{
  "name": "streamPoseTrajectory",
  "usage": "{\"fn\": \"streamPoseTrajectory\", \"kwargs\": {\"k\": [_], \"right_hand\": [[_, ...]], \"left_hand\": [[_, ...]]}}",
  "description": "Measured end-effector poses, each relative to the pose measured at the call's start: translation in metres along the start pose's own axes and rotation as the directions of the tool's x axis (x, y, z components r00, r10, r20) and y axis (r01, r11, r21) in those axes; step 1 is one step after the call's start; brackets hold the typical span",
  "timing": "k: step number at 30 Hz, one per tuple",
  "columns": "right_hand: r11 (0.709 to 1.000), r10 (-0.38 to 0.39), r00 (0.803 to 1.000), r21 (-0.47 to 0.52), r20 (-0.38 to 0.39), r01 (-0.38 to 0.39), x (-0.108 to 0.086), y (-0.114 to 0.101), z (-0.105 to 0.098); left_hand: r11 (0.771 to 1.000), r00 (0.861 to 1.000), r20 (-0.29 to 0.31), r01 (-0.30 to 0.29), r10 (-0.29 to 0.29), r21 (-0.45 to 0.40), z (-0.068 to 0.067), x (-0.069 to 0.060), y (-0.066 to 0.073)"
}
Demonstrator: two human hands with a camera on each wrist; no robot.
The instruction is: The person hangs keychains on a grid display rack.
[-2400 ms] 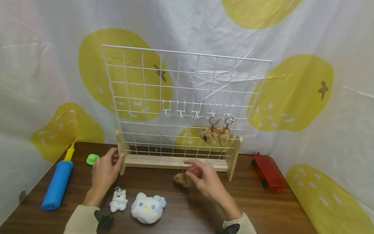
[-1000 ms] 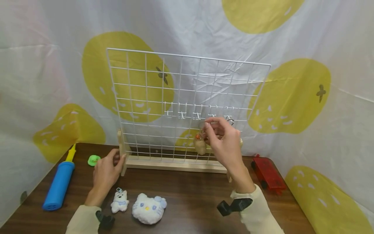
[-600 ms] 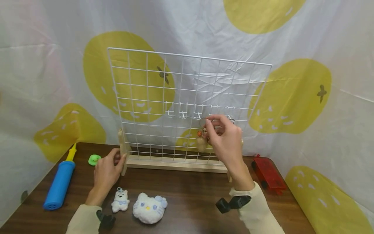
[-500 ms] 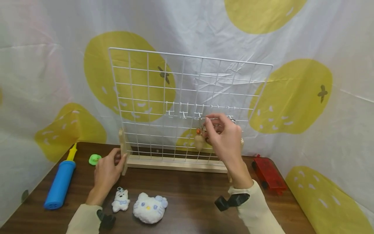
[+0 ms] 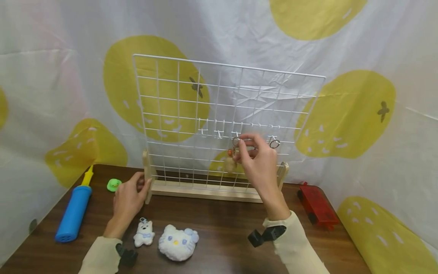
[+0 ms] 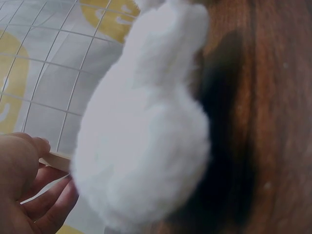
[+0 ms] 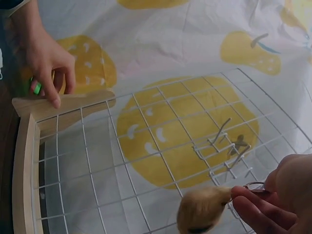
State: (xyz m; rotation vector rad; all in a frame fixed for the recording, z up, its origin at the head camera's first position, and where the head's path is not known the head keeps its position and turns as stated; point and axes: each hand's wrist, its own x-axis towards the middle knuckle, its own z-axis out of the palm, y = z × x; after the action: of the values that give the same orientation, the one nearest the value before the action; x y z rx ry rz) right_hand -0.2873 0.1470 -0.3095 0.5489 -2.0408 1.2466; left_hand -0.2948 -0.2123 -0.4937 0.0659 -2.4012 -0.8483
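Observation:
My right hand (image 5: 260, 160) pinches the metal ring of a small brown plush keychain (image 5: 230, 164) in front of a white wire grid rack. The ring is close to a white hook (image 5: 236, 134) on the grid; whether they touch I cannot tell. In the right wrist view the brown plush (image 7: 199, 210) dangles below the fingers. My left hand (image 5: 128, 198) grips the left wooden post (image 5: 147, 173) of the rack, between thumb and fingers. Farther right, another key ring (image 5: 274, 143) hangs from a hook, its plush hidden behind my right hand and wrist.
Two white hooks (image 5: 219, 134) sit left of the ring. On the table are a white bear keychain (image 5: 144, 233), a white plush cat head (image 5: 178, 243), a blue pump (image 5: 74, 214), a green duck (image 5: 113, 185) and a red toy car (image 5: 318, 205).
My right hand has lifted the brown plush keychain from the table to the hooks, then edged slightly left. My left hand has stayed on the post.

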Motion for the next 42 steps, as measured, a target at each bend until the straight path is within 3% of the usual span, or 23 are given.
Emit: {"fn": "streamPoseTrajectory", "kwargs": {"k": [9, 14, 18, 24, 28, 31, 33, 39, 42], "right_hand": [[1.0, -0.01, 1.0, 0.001, -0.024, 0.01, -0.012, 0.004, 0.001], [0.998, -0.03, 0.998, -0.059, -0.056, 0.026, -0.029, 0.011, 0.004], [0.998, -0.043, 0.998, -0.038, -0.05, 0.041, -0.05, 0.014, 0.007], [0.999, -0.026, 0.998, 0.029, 0.064, 0.024, -0.086, 0.017, 0.018], [0.999, -0.019, 0.98, 0.044, 0.196, 0.01, -0.106, 0.021, 0.028], [1.0, -0.012, 0.956, 0.03, 0.294, 0.004, -0.119, 0.025, 0.038], [1.0, 0.01, 0.928, 0.009, 0.373, -0.015, -0.127, 0.028, 0.046], [0.997, 0.083, 0.783, -0.042, 0.617, -0.072, -0.15, 0.038, 0.069], [0.997, 0.073, 0.736, -0.036, 0.673, -0.066, -0.158, 0.042, 0.076]], "left_hand": [[1.0, 1.0, 0.001, -0.01, 0.01, -0.009, 0.0, 0.0, 0.0], [1.0, 1.0, 0.001, -0.01, 0.01, -0.01, 0.0, 0.0, -0.001], [1.0, 1.0, 0.001, -0.006, 0.006, -0.01, 0.0, 0.0, 0.0], [1.0, 1.0, 0.005, -0.004, 0.004, -0.009, 0.0, -0.001, 0.0], [1.0, 1.0, -0.013, -0.007, 0.007, -0.006, 0.0, -0.001, 0.0], [1.0, 1.0, -0.014, -0.008, 0.008, -0.004, 0.0, -0.001, 0.0], [1.0, 1.0, -0.011, -0.007, 0.007, -0.004, 0.0, -0.001, 0.0], [1.0, 1.0, -0.015, 0.004, -0.003, 0.002, 0.0, -0.001, 0.0], [1.0, 1.0, -0.02, -0.005, 0.005, 0.005, 0.001, 0.0, 0.0]]}}
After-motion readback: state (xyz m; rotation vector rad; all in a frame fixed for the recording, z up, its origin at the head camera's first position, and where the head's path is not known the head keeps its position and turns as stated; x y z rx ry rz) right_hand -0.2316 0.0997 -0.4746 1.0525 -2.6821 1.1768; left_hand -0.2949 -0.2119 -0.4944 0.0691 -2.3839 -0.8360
